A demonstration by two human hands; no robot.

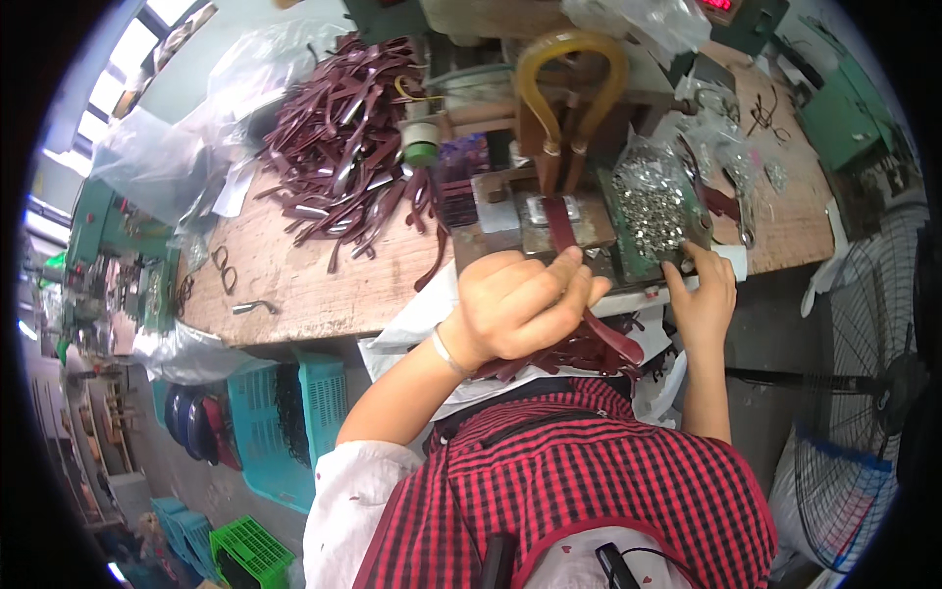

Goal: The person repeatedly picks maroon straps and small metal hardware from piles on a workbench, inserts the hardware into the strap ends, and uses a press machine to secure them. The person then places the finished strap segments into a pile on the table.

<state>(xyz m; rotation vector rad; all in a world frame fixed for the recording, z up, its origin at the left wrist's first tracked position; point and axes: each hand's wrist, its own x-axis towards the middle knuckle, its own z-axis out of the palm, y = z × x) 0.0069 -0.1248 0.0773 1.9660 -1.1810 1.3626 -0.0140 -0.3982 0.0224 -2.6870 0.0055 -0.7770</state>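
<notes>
My left hand (520, 304) is closed round a dark red strap (561, 231). The strap's far end lies on the metal plate of a bench press (564, 182), and its other end hangs out below my fingers. My right hand (705, 294) is at the near edge of a green tray (628, 263), thumb and forefinger apart. Small shiny metal pieces (650, 218) are heaped in that tray. Whether a tiny piece sits at the right fingertips is too small to tell. More red straps (564, 358) lie below my left hand, over my lap.
A big pile of dark red straps (343, 147) covers the wooden bench (294, 290) left of the press. Small scissors (225, 267) lie at the bench's left. Turquoise crates (324, 402) stand below left; a large fan (863, 383) is close on my right.
</notes>
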